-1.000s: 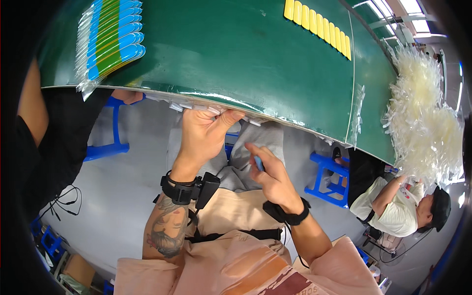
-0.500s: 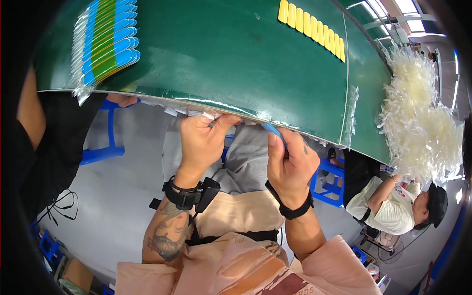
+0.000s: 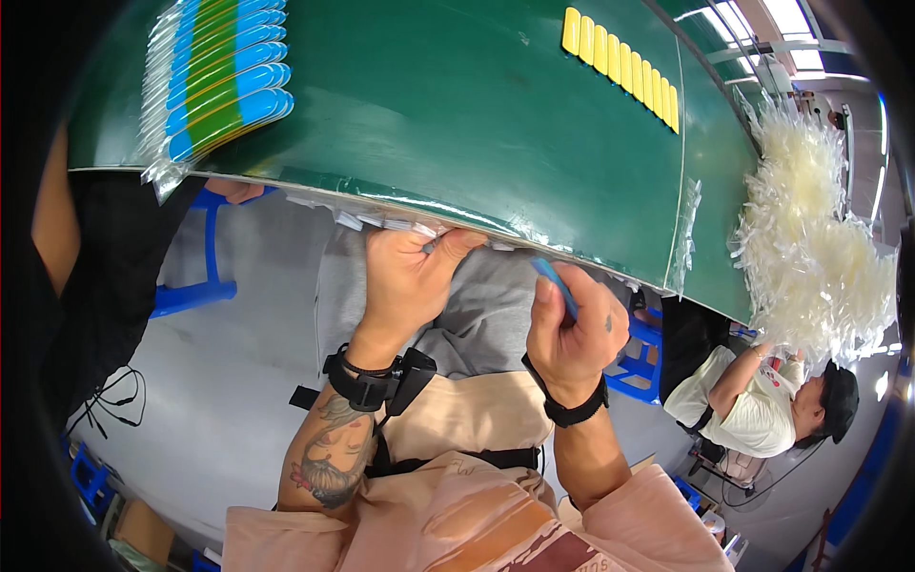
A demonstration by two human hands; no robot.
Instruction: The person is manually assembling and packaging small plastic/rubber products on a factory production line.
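My left hand (image 3: 412,275) is closed in a pinch just under the near edge of the green table (image 3: 448,105). What lies between thumb and finger is hidden. Whitish clear plastic pieces (image 3: 386,225) stick out along the edge beside it. A narrow flat blue strip (image 3: 555,284) is gripped between the thumb and curled fingers of my right hand (image 3: 581,322). The strip's upper end points toward the table edge and stands a little apart from it; its lower part is hidden in the hand.
On the table, a row of blue-and-green round-ended strips in clear wrap (image 3: 224,86) lies left. A row of yellow pieces (image 3: 620,65) lies far right. Clear plastic slips (image 3: 805,229) are heaped at the right end. Co-workers sit both sides, with blue stools (image 3: 205,257).
My right hand has drawn back from the table edge with the blue strip. My left hand stays pinched at the edge. The view has shifted slightly.
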